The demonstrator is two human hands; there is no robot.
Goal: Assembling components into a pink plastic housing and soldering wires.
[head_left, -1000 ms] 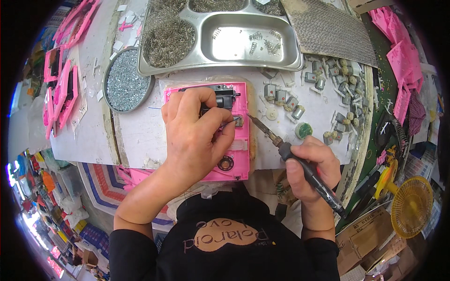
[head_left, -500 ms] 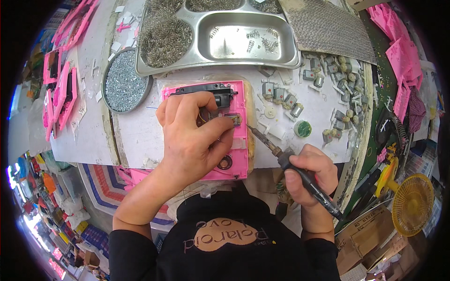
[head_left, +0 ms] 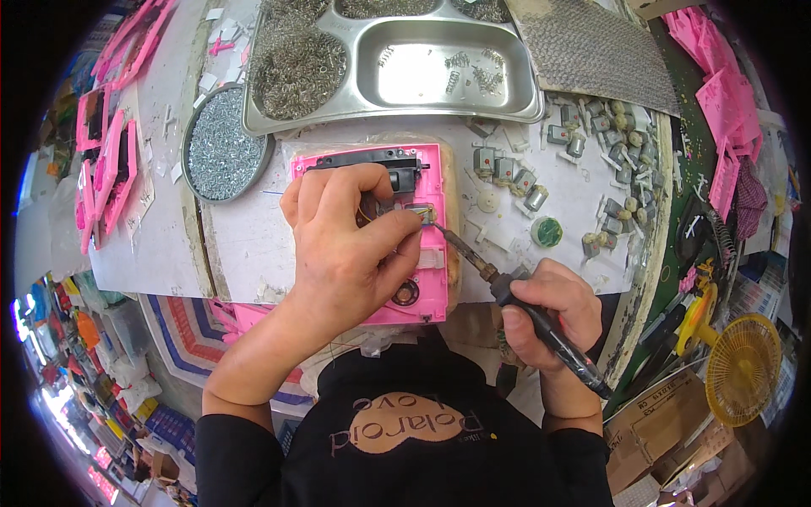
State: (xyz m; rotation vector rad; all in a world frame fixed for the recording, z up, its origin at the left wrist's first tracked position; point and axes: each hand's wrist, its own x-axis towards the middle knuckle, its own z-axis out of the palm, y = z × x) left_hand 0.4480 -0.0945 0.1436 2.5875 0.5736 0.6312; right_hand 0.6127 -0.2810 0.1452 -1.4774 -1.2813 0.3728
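Observation:
A pink plastic casing [head_left: 432, 302] lies on a pale pad in front of me, with black parts [head_left: 404, 176] fitted along its far side. Over it, my left hand [head_left: 345, 245] is closed, thumb and fingers drawn together beside a small metal component [head_left: 425, 213]. Whatever those fingertips pinch is hidden. My right hand [head_left: 557, 308] grips a soldering iron [head_left: 470, 253] by its dark handle. The iron slants up to the left, and its tip meets the right end of the metal component, as far as I can see. A round black part [head_left: 405, 293] sits lower in the casing.
A steel tray [head_left: 363, 51] of springs stands at the back. Left of the casing is a round dish [head_left: 226, 144] of small metal pieces. Several small motors [head_left: 503, 171] and a green-topped round tin [head_left: 546, 231] lie to the right. Pink frames [head_left: 108, 182] are stacked far left.
My right hand has brought the soldering iron slightly left and up, so its tip now reaches the metal component. The left hand has stayed in place.

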